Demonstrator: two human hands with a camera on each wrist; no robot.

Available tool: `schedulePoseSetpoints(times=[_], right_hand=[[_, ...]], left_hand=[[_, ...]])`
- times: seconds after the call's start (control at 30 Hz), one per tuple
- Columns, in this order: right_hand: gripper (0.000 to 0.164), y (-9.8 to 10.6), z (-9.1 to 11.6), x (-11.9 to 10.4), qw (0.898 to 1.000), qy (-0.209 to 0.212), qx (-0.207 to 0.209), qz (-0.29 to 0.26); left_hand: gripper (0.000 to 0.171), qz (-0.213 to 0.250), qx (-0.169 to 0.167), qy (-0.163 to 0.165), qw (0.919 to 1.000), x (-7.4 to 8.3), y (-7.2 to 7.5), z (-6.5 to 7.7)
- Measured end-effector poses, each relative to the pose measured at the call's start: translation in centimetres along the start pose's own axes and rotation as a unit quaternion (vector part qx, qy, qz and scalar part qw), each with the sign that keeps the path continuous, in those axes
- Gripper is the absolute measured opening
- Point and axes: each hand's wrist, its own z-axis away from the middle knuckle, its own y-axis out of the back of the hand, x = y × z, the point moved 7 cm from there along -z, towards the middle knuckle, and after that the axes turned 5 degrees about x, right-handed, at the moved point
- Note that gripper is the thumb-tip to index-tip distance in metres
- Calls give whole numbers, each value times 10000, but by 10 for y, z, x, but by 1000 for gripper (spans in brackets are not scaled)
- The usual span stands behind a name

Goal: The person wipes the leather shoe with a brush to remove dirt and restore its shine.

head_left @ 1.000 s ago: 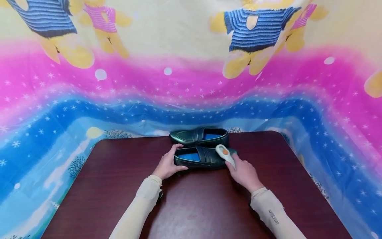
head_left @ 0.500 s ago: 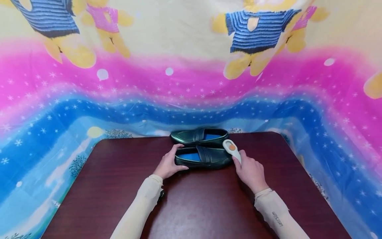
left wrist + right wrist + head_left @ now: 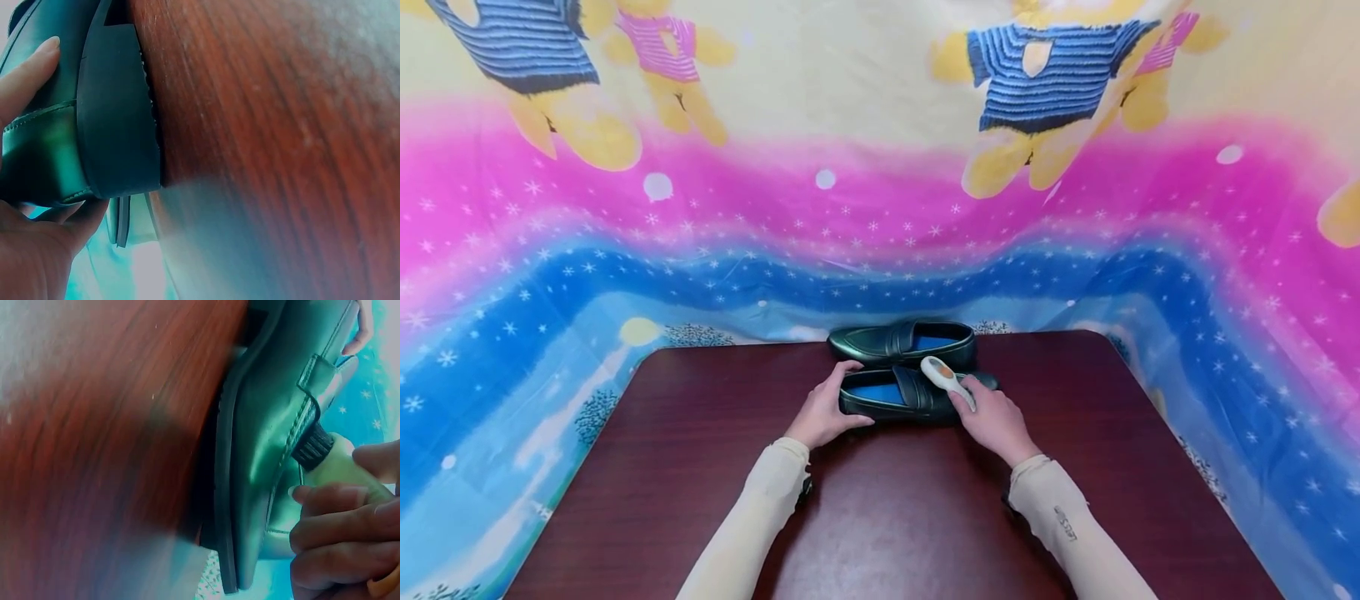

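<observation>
A dark green-black leather loafer with a blue insole stands on the table, its toe to the right. My left hand holds its heel, thumb on the near side and fingers around the back. In my right hand is a shoe brush with a white handle and an orange spot. Its dark bristles meet the loafer's upper just ahead of the strap, as the right wrist view shows. The heel block sits on the wood in the left wrist view.
A matching loafer stands right behind, toe to the left, near the table's back edge. The reddish-brown table is glossy. A printed cloth with bears and snowflakes hangs around its back and sides.
My right hand has moved the brush right to the toe, then back left to near the strap. The left hand and both loafers have stayed in place.
</observation>
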Motion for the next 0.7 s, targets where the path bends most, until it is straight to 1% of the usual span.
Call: schedulePoseSetpoints(times=[0.13, 0.33, 0.4, 0.47, 0.5, 0.57, 0.7], right_hand=[[38, 11, 1, 14, 9990, 25, 242, 365], [38, 34, 10, 44, 9968, -262, 374, 658], [40, 43, 11, 51, 9952, -354, 472, 778], [41, 50, 12, 54, 9952, -368, 482, 770], [40, 51, 11, 54, 9960, -364, 446, 687], [39, 49, 10, 50, 9985, -306, 271, 358], [38, 34, 3, 29, 9991, -59, -177, -378]], left_hand=[[91, 6, 55, -24, 10000, 1, 0, 1], [91, -18, 54, -20, 10000, 1, -2, 2], [91, -23, 57, -22, 10000, 2, -2, 1], [91, -14, 48, -31, 10000, 2, -2, 1], [91, -7, 41, -29, 10000, 2, -2, 1], [91, -21, 25, -19, 10000, 2, -2, 1], [92, -20, 52, 2, 10000, 0, -1, 2]])
